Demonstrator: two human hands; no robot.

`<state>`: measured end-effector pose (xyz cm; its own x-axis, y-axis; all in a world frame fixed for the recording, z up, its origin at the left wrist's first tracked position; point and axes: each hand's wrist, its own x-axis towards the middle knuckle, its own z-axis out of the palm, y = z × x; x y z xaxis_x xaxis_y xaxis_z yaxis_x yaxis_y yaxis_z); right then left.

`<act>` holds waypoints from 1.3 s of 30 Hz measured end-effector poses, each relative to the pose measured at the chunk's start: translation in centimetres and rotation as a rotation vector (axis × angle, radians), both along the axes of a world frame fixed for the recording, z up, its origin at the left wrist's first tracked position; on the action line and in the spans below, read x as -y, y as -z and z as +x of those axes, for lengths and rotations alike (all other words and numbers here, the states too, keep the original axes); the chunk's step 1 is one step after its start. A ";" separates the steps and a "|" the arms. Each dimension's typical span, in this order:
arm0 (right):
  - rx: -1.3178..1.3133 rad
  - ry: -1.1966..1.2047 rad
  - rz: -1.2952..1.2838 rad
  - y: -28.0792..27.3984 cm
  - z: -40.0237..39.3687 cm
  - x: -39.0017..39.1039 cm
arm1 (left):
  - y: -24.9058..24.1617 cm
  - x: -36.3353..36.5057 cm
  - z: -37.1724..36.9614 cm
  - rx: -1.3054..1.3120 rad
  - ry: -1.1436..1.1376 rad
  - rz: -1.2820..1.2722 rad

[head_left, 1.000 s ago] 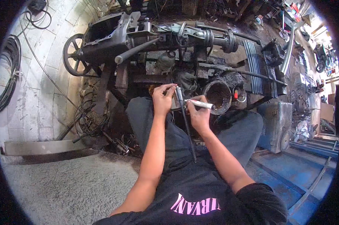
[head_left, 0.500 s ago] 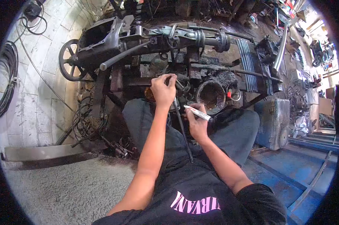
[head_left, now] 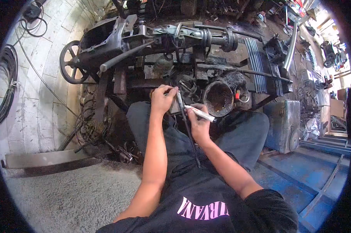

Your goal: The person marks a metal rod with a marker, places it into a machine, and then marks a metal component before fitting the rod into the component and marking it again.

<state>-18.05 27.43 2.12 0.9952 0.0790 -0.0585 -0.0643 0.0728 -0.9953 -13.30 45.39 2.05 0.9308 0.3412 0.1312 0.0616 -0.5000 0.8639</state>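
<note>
My left hand (head_left: 162, 101) has its thumb and fingers pinched at the upper end of a thin dark rod (head_left: 189, 134). The rod has a lighter metal section near the top and slants down over my lap, its lower end at my shirt. In my right hand (head_left: 198, 125) is a white marker (head_left: 202, 113) with red print, gripped like a pen. Its tip points left and sits right at the rod's upper part, just below my left fingertips. Behind the rod, between my knees, a small light-coloured surface (head_left: 174, 107) is partly hidden by my hands.
A long metal machine assembly (head_left: 183, 35) with a spoked wheel (head_left: 71, 62) spans the frame in front. A round, dirty metal vessel (head_left: 207, 99) stands beyond my right hand, near a red-bodied padlock (head_left: 237, 95). A grey case (head_left: 280, 126) stands at right; coiled cable (head_left: 6, 85) lies at left.
My left hand has come down and slightly left, with the rod's top end. My right hand has shifted left, bringing the marker tip up to the rod.
</note>
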 end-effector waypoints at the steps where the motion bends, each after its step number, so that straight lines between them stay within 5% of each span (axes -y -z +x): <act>1: -0.064 0.017 0.094 -0.4 0.0 -0.2 | -0.2 -0.1 -0.1 -0.027 0.026 -0.079; 8: -0.021 0.034 0.015 -1.1 -0.4 -0.9 | 1.5 -1.1 -0.1 -0.122 0.145 -0.340; 39: 0.014 0.014 -0.056 -1.6 -0.8 -1.4 | 0.2 -0.7 -0.3 -0.086 0.134 -0.188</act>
<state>-18.82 28.87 3.72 0.9969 0.0618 -0.0490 -0.0502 0.0178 -0.9986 -13.62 46.11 1.89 0.9743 0.2251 -0.0047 0.0831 -0.3400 0.9367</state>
